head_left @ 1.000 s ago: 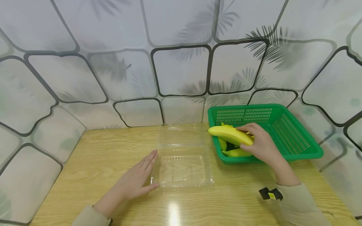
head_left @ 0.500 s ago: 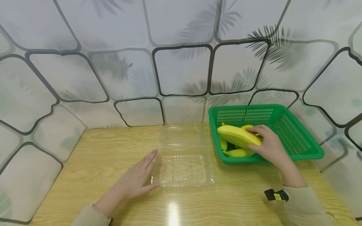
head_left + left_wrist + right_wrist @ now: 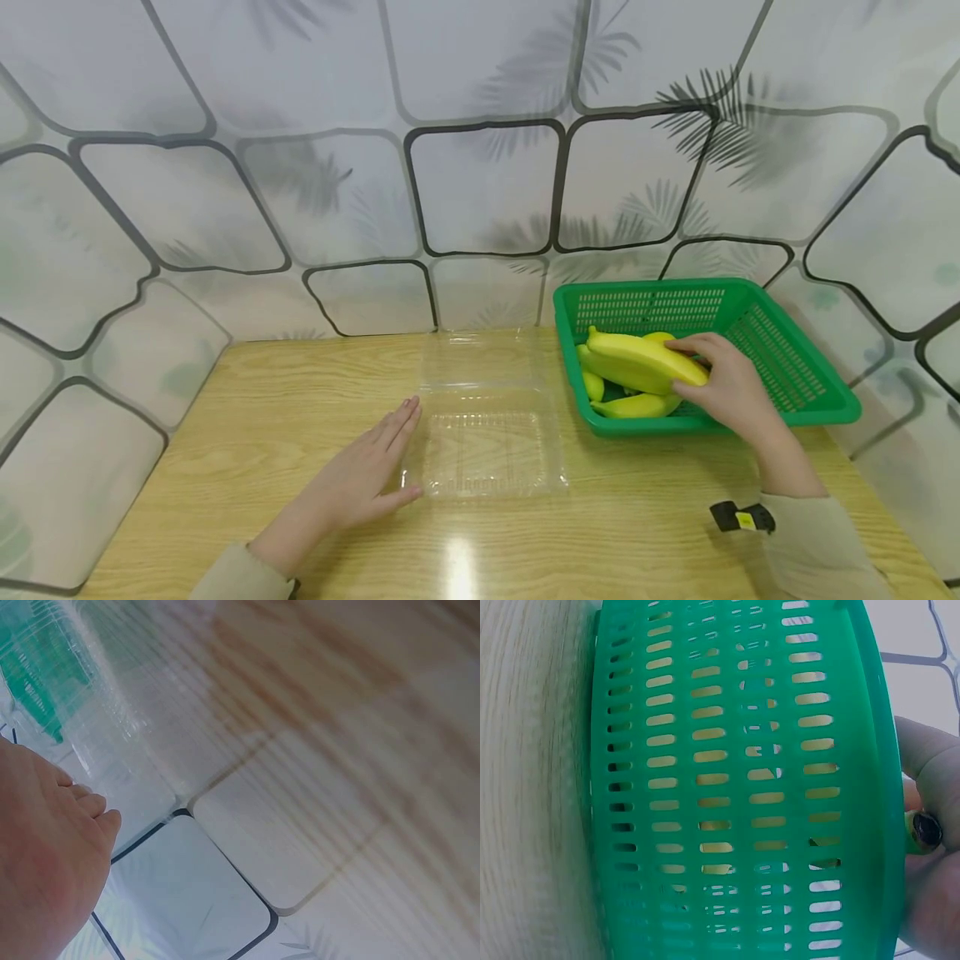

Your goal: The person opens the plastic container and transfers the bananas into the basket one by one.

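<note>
My right hand (image 3: 731, 387) grips a yellow banana (image 3: 645, 354) by its right end, over the left part of the green basket (image 3: 813, 414). In the right wrist view, a dark-tipped end of the banana (image 3: 924, 831) shows between the fingers and thumb, above the rim. Beneath it, another banana (image 3: 633, 406) and more yellow fruit lie inside, partly covered. My left hand (image 3: 356, 479) lies with straight fingers along the left side of an opened clear plastic clamshell box (image 3: 487, 483), touching its edge. Part of that left hand (image 3: 52, 847) appears at lower left in the left wrist view.
Everything stands on a wood-grain table (image 3: 262, 408). A patterned wall covering (image 3: 487, 192) rises right behind it and at both sides. The basket stands just right of the clear box, near the back wall.
My right hand has shifted right with the banana, which now sits further inside the basket, its left end drawn in from over the rim. My left hand and the clear box stay put.
</note>
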Motion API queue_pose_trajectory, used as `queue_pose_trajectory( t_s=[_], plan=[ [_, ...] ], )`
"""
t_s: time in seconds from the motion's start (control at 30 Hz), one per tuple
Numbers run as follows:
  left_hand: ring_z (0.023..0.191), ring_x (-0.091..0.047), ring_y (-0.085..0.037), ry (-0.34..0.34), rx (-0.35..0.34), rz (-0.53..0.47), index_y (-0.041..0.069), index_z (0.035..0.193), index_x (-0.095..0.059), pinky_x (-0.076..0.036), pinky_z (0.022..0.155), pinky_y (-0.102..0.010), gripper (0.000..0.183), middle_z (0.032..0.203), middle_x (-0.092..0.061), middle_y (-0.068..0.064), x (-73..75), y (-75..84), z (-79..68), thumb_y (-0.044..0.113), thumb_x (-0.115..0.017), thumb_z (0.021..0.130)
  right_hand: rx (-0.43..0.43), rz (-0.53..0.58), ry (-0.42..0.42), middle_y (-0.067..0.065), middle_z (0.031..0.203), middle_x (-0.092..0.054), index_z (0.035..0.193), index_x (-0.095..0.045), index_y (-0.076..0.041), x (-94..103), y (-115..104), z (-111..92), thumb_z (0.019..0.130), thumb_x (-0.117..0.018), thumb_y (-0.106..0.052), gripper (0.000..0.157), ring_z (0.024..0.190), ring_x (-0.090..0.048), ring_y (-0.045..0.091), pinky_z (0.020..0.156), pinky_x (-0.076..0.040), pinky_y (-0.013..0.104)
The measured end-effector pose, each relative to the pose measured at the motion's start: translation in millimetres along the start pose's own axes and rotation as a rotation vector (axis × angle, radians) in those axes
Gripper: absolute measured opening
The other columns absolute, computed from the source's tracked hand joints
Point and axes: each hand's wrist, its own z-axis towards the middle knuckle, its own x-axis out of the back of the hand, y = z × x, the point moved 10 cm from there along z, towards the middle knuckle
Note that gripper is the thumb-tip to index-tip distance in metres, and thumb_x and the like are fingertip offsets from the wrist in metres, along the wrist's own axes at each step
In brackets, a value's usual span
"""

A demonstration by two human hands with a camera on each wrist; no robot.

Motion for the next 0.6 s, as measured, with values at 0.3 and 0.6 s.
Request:
queue_pose_trajectory(
  t_s=[0.3,0.6],
  plan=[
    [0.162,-0.027,-0.037,0.005,0.003,0.004,-0.007,0.166,-0.020,-0.036,0.129,-0.049,0.100,0.176,-0.020,-0.024,0.3,-0.2,-0.1,0.057,-0.062,0.101,-0.009,0.006,0.005,0.026,0.132,-0.063,0.133,-0.069,0.002,3.9,3.6,0.5,0.087,-0.081,0.001,0.048,0.112,-0.062,0.044,0.088,-0.054,0.057],
    [0.162,-0.028,-0.038,-0.002,0.010,0.004,-0.006,0.167,-0.019,-0.037,0.128,-0.050,0.101,0.176,-0.019,-0.024,-0.8,-1.4,0.1,0.058,-0.061,0.101,-0.048,0.015,-0.041,0.030,0.136,-0.059,0.137,-0.064,0.006,2.0,15.2,3.0,0.094,-0.076,0.001,0.045,0.119,-0.060,0.052,0.096,-0.053,0.068]
  ],
)
